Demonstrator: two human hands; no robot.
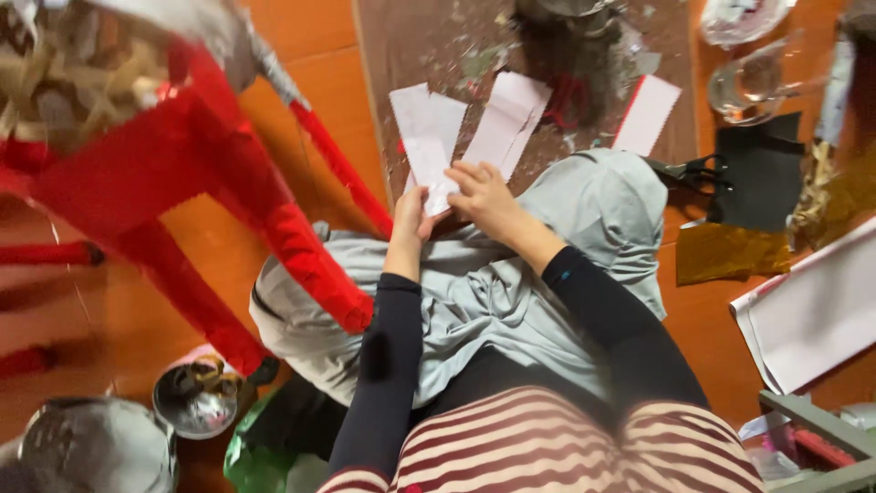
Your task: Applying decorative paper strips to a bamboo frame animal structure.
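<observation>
My left hand (408, 222) and my right hand (484, 194) meet over my grey-trousered lap and pinch a strip of white paper (429, 160) between them. The strip runs away from me onto a brown cardboard sheet (401, 46). More white paper strips lie there, one in the middle (506, 123) and one with a red edge (646, 114) further right. Both forearms wear dark sleeves.
A large red-fringed star-shaped paper figure (182, 173) stands at left on the orange tiled floor (301, 36). Black scissors (684, 171), black paper (762, 173), gold foil (730, 253), a clear glass dish (748, 87) and large white sheets (812, 315) lie right. A small bowl (193, 399) sits lower left.
</observation>
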